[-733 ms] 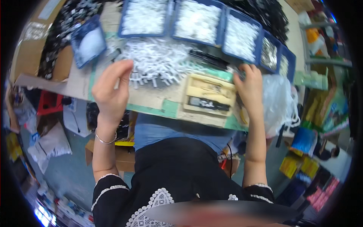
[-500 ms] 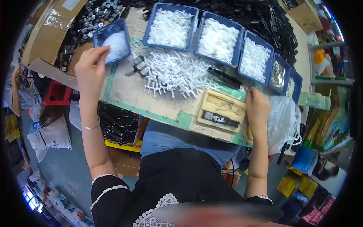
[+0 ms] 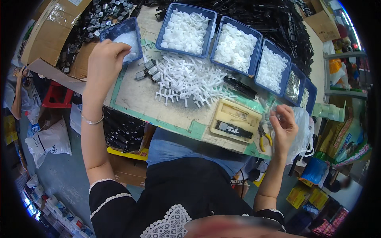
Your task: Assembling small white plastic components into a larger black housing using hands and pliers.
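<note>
My left hand is closed in a pinch at the near edge of a blue tray holding translucent whitish bits; whatever its fingertips hold is too small to make out. At the right, my right hand has its fingers curled in over small clear pieces beside the plastic bag; anything between its fingertips cannot be made out. Left of that hand lie yellow-handled pliers and a cream fixture block. A black part with white pieces on it rests in the block's near slot.
A heap of white branched plastic pieces covers the middle of the table. Blue bins of white parts curve along the back, with one of metal pins. Black parts lie in front. A cardboard box stands at left.
My right hand has moved nearer and to the right, uncovering the pliers. My left hand has shifted slightly right, still pinched at the blue tray. The whole view has moved a little.
</note>
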{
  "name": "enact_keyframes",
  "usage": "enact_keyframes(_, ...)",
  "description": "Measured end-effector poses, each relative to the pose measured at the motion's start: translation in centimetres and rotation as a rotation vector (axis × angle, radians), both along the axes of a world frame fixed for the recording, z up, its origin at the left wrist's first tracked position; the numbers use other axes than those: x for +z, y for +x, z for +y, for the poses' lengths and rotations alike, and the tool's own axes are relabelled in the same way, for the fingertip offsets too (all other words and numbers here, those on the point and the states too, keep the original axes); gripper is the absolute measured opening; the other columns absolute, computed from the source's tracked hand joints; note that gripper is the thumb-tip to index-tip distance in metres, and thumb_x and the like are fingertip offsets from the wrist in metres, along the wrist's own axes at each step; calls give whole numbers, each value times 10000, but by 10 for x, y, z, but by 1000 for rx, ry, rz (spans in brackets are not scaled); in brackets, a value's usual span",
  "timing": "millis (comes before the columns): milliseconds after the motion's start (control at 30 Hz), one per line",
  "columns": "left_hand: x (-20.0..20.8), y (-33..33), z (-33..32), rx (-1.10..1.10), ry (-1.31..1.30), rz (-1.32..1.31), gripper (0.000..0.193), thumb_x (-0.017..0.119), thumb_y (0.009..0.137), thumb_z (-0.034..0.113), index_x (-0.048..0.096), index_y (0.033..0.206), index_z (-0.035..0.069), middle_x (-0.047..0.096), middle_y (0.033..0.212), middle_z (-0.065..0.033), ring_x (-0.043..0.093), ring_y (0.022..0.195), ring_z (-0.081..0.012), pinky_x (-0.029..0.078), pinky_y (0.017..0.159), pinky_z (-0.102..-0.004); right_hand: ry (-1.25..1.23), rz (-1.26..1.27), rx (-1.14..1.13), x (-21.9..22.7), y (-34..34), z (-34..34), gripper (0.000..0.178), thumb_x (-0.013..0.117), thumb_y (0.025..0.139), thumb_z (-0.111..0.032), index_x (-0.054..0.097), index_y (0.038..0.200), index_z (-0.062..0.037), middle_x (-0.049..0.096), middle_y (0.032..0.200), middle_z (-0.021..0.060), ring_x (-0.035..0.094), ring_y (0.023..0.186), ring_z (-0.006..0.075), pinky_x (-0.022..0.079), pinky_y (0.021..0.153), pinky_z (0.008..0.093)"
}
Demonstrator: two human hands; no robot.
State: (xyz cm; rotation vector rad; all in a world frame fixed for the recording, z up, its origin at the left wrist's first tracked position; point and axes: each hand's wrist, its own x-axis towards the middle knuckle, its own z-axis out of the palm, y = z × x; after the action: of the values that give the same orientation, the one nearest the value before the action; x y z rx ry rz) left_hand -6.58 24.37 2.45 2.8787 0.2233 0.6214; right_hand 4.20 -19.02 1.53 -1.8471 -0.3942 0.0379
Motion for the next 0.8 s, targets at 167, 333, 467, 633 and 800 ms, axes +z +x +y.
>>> enact_keyframes(167, 11, -13, -55, 24, -910, -117, 113, 651, 818, -7, 663, 924, -46, 668, 881, -70, 613, 804, -103, 487, 725, -216, 136, -5, 149, 2, -12, 5, 312, 657, 725, 131, 612, 1026, 61, 551, 1093, 140, 621, 900, 195, 529, 791, 270)
enact_keyframes(333, 2, -10, -119, -108, -1248, -144, 138, 655, 793, -56, 658, 929, -36, 665, 879, -74, 624, 806, -109, 493, 739, -212, 332, 75, 295, 14, -33, 48, 312, 660, 720, 135, 612, 1019, 60, 536, 1101, 140, 618, 924, 207, 543, 817, 295)
enact_keyframes(467, -5, -3, -165, -222, -1496, -88, 122, 648, 807, -47, 651, 928, -34, 658, 867, -72, 621, 784, -109, 502, 722, -223, 309, 141, 337, 8, -43, 51, 324, 685, 726, 100, 609, 1036, 45, 543, 1097, 136, 592, 998, 207, 541, 828, 301)
enact_keyframes(633, -12, 4, -194, -260, -1560, -50, 120, 657, 805, -36, 654, 925, -37, 660, 865, -78, 621, 786, -112, 504, 711, -226, 403, 181, 278, 1, -46, 42, 340, 714, 703, 85, 613, 1024, 38, 578, 1088, 141, 564, 1034, 199, 504, 857, 299)
enact_keyframes(800, -19, 7, -201, -336, -1292, -128, 114, 663, 792, -45, 663, 905, -30, 667, 856, -96, 627, 793, -122, 504, 697, -239, 327, 183, 258, 3, -47, 36, 340, 721, 689, 89, 629, 1013, 40, 582, 1079, 155, 579, 1005, 199, 529, 793, 279)
